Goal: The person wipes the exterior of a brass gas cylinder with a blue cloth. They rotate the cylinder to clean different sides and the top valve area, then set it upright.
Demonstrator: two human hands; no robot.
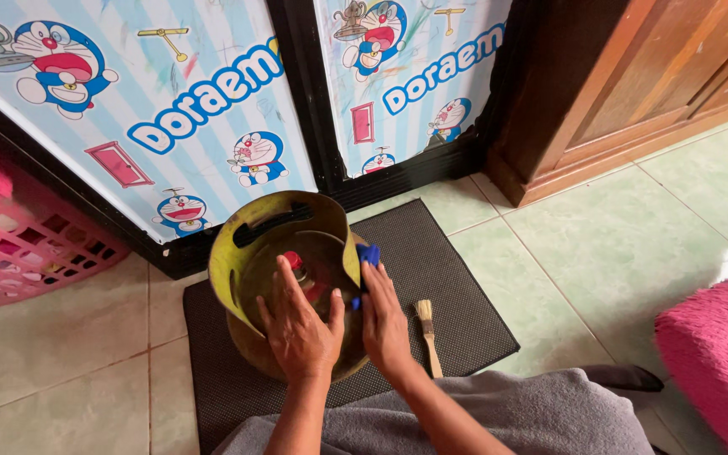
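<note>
Left panel (153, 109): printed sheet behind the floor mat, pale blue and white stripes, blue cartoon cat figures, pink door shapes, blue lettering.
Right panel (410, 76): same striped print, framed in black, beside the wooden cabinet (634, 76).

Both hands (339, 324) on green gas cylinder (284, 278), rt w/ blue cloth (368, 254).

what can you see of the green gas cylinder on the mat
The gas cylinder is a squat, worn yellow-green metal tank standing upright on a dark mat. A slotted collar rings its top around a red-capped valve. The left hand lies flat on its top; the right hand presses a blue cloth against the collar.
</note>
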